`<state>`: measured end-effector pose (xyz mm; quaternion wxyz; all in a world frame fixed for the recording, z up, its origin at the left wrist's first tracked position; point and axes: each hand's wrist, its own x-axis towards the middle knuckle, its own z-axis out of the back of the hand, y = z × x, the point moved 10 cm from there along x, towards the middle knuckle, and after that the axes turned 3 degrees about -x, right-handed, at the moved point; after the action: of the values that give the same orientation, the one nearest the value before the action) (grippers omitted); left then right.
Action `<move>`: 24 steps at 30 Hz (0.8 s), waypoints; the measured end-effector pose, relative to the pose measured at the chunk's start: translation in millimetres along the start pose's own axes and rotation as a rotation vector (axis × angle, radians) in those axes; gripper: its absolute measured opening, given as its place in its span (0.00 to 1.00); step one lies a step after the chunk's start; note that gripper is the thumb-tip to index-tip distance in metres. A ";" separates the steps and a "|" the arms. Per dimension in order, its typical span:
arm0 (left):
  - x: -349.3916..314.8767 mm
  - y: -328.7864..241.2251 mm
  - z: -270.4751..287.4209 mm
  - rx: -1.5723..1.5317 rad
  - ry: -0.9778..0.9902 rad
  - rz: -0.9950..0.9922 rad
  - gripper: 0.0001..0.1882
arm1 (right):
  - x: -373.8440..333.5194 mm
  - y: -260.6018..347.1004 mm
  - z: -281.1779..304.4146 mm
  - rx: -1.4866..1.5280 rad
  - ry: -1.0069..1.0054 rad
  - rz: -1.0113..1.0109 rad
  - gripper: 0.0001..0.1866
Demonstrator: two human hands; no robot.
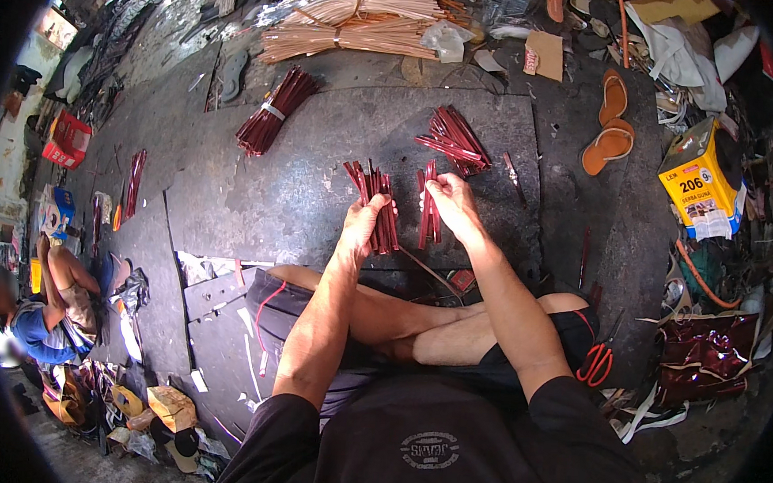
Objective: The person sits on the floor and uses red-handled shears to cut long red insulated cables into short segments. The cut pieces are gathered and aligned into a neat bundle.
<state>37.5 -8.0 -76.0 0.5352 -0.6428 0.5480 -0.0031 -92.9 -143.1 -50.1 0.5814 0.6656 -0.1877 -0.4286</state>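
My left hand (367, 220) is closed round a loose bunch of glossy dark red strips (378, 239), which fan out a little at the top. Close to its right, my right hand (449, 203) grips a smaller bunch of the same red strips (427, 231). Just beyond the right hand lies a loose pile of red strips (460, 140) on the dark floor mat (340, 132). Farther off to the left is a thick bundle of red strips (277, 111), bound with a pale band.
Bundles of tan strips (346, 37) lie at the far side. Orange sandals (608, 147) and a yellow box (705, 177) stand right. Red-handled scissors (596, 364) rest beside my right knee. Another person (45, 327) sits at left. A few red strips (135, 182) lie left.
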 end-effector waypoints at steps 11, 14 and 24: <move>-11.5 -2.1 -25.1 0.150 0.152 0.021 0.21 | -15.0 22.1 -32.2 -0.157 0.181 0.145 0.15; -18.2 -4.1 -33.8 0.136 0.157 0.058 0.20 | -11.5 5.7 -27.2 -0.064 0.129 0.070 0.14; 0.7 3.0 -17.2 0.098 0.145 -0.022 0.18 | 2.7 -3.7 -0.3 -0.049 -0.036 0.050 0.14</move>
<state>25.5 -19.7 -71.2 0.5247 -0.6199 0.5776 -0.0824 -92.1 -144.1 -54.5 0.6046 0.6384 -0.2043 -0.4303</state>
